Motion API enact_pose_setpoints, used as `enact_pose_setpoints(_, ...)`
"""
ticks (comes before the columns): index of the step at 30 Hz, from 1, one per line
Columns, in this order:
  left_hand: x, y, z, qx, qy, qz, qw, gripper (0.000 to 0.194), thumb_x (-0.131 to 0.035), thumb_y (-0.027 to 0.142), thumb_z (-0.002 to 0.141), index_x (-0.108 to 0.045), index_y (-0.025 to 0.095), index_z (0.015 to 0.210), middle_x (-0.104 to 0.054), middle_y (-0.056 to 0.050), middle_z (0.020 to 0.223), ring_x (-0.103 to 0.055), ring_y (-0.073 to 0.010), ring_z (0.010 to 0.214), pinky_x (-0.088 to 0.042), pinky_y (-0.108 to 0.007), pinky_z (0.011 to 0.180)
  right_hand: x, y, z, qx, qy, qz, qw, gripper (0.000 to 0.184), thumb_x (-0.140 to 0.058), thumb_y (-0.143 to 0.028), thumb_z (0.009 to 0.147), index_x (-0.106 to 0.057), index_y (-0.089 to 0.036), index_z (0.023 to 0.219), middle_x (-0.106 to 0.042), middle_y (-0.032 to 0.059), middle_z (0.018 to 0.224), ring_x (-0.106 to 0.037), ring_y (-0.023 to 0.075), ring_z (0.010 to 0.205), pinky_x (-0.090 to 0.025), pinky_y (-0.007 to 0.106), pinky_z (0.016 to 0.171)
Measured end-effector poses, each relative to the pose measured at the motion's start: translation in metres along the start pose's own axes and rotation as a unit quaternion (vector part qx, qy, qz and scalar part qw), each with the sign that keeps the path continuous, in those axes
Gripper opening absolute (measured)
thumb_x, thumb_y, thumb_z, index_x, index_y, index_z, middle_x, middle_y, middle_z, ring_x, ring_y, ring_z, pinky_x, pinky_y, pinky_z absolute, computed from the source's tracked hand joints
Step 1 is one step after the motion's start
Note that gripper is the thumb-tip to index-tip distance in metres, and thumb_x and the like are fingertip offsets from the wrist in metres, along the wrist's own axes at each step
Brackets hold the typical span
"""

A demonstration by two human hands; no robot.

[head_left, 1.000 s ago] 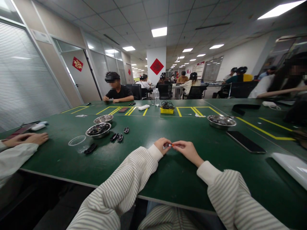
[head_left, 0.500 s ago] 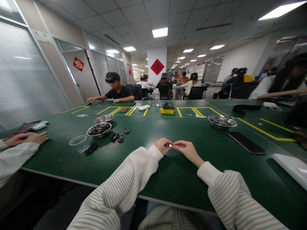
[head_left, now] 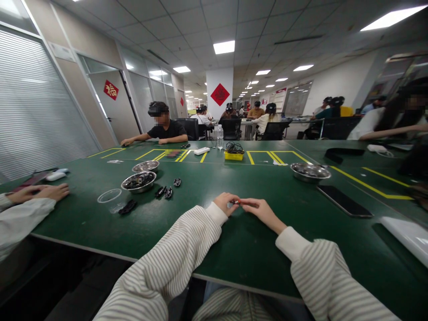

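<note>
Just above the green table, my left hand (head_left: 226, 203) pinches a small dark part with an orange-red end (head_left: 236, 202). Its exact kind is too small to make out. My right hand (head_left: 260, 208) comes from the other side, thumb and fingertips pressed together at the orange-red end. The fingertips of both hands nearly meet around the part and hide most of it. To the left of my hands lie several black plastic pieces (head_left: 168, 192), beside a steel bowl (head_left: 138, 182) filled with small dark parts.
A second steel bowl (head_left: 146, 166) stands behind the first, with a clear plastic cup (head_left: 112, 200) nearby. On the right are another bowl (head_left: 310, 172), a black phone (head_left: 344, 200) and a white object (head_left: 406, 238). A co-worker's hands (head_left: 43, 192) rest at the left.
My hands stay in place; the part turns slightly between my fingers, and my right fingers straighten a little. The person across the table has stretched an arm out toward the table's left side.
</note>
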State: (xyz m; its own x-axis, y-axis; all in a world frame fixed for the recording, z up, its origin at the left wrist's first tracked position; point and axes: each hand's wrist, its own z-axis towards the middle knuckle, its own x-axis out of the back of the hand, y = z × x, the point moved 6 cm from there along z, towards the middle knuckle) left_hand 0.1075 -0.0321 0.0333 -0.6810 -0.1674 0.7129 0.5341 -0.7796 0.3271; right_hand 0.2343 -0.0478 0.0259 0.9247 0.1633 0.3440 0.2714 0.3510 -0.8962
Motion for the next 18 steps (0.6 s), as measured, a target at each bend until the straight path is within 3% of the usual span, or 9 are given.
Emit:
enact_pose_setpoints(6, -0.003, -0.013, 0.001, 0.053, -0.006, 0.042, 0.998, 0.012, -0.053, 0.022, 0.069, -0.06, 0.02, 0.079, -0.058, 0.0, 0.072, -0.049, -0.0105, 0.068, -0.04, -0.022, 0.067, -0.009, 0.002, 0.0, 0.007, -0.073, -0.009, 0.997, 0.045, -0.058, -0.024, 0.065, -0.051, -0.018, 0.109, -0.055, 0.0071, 0.108, -0.051, 0.0203, 0.096, -0.041, 0.035, 0.083)
enact_pose_setpoints(10, 0.0, -0.022, 0.004, 0.073, -0.015, 0.08, 0.994, 0.014, -0.05, 0.024, 0.071, -0.06, 0.021, 0.081, -0.057, 0.0, 0.075, -0.049, -0.0106, 0.071, -0.039, -0.021, 0.068, -0.009, 0.009, 0.002, -0.006, -0.062, -0.03, 0.998, 0.048, -0.057, -0.024, 0.065, -0.048, -0.02, 0.112, -0.053, 0.007, 0.109, -0.051, 0.0188, 0.096, -0.044, 0.032, 0.079)
enact_pose_setpoints(13, 0.011, -0.047, 0.006, 0.145, -0.021, 0.145, 0.978, 0.015, -0.048, 0.022, 0.072, -0.059, 0.022, 0.082, -0.055, -0.001, 0.081, -0.049, -0.0118, 0.076, -0.039, -0.022, 0.069, -0.006, 0.017, 0.003, -0.023, -0.031, -0.037, 0.999, 0.047, -0.056, -0.023, 0.066, -0.047, -0.018, 0.111, -0.055, 0.0084, 0.104, -0.053, 0.0172, 0.091, -0.044, 0.032, 0.077)
enact_pose_setpoints(18, 0.033, -0.102, -0.001, 0.31, -0.055, 0.238, 0.919, 0.014, -0.048, 0.022, 0.072, -0.057, 0.021, 0.083, -0.053, -0.002, 0.088, -0.047, -0.0144, 0.084, -0.038, -0.023, 0.07, -0.005, 0.023, 0.004, -0.037, -0.029, -0.044, 0.998, 0.04, -0.054, -0.023, 0.066, -0.05, -0.015, 0.106, -0.057, 0.0088, 0.099, -0.055, 0.0163, 0.085, -0.044, 0.031, 0.075)
